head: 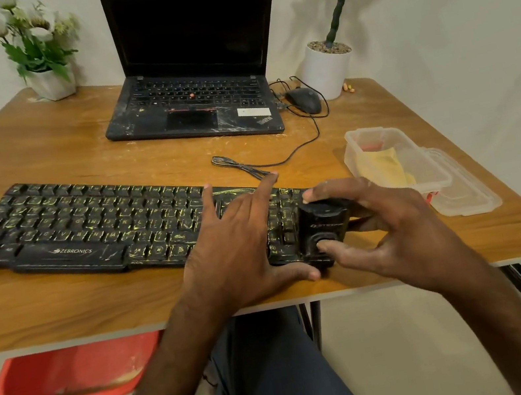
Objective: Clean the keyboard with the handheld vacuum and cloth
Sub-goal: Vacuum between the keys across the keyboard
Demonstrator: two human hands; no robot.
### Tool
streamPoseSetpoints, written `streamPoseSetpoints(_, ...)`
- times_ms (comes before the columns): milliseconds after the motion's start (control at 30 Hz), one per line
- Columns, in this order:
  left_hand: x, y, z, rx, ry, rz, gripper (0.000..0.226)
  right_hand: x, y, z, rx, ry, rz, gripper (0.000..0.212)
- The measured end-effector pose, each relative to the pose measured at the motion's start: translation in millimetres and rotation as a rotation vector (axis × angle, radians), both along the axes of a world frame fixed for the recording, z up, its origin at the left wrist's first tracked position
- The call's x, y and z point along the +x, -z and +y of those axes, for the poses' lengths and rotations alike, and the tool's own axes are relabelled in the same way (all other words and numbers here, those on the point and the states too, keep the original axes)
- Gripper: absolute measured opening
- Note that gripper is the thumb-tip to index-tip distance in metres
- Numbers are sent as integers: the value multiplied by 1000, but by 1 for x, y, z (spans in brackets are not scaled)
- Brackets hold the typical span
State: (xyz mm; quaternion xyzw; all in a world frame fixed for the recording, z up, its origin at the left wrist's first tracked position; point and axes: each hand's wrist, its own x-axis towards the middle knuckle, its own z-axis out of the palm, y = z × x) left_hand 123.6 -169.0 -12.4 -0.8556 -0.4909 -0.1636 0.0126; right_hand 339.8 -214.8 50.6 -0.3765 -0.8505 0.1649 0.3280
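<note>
A person seated at a wooden table (pixel 45 148) works at the right end of a black keyboard (pixel 83 228), which lies across the near half of the tabletop, its keys marked with yellowish streaks. The left hand (pixel 233 247) rests flat over the keyboard's right section, fingers spread and the thumb at the near edge. The right hand (pixel 393 226) grips a small black vacuum (pixel 323 228) standing on the keyboard's right end, index finger over its top and thumb pressed on its near face. Just beyond that hand sits a clear plastic box (pixel 384 158) holding a yellow cloth (pixel 382 165), with its lid (pixel 468 199) lying beside it at the table's right edge. Farther back, an open laptop (pixel 196 79) with a dark screen stands near a black mouse (pixel 304 100), whose cord trails toward the keyboard. Two potted plants, one (pixel 39 55) at the back left and one (pixel 331 56) at the back right, flank the laptop. A red basin (pixel 71 377) sits on the floor under the table.
</note>
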Motion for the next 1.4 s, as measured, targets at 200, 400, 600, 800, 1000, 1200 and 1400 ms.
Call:
streamPoseSetpoints(200, 0, 1, 0, 15, -7, -1, 139, 8, -4, 3, -63, -31, -27, 60)
streamPoseSetpoints(400, 0, 0, 0, -3, -4, 22, 139, -3, 7, 4, -79, -59, 81, 60)
streamPoseSetpoints(600, 0, 0, 0, 2, -14, 16, 140, 16, -4, 3, -67, 26, 90, 58)
streamPoseSetpoints(800, 0, 0, 0, -9, 2, 8, 138, 2, 10, 0, -101, -14, 128, 62)
streamPoseSetpoints(1000, 1, 0, 0, -7, -7, -1, 139, 11, -2, -1, -97, 24, 156, 58)
streamPoseSetpoints(1200, 0, 0, -1, -3, -6, -10, 139, -4, 15, 6, -271, 115, 509, 61)
streamPoseSetpoints(1400, 0, 0, 0, -5, -7, 2, 140, -3, 18, 10, -345, 181, 589, 67)
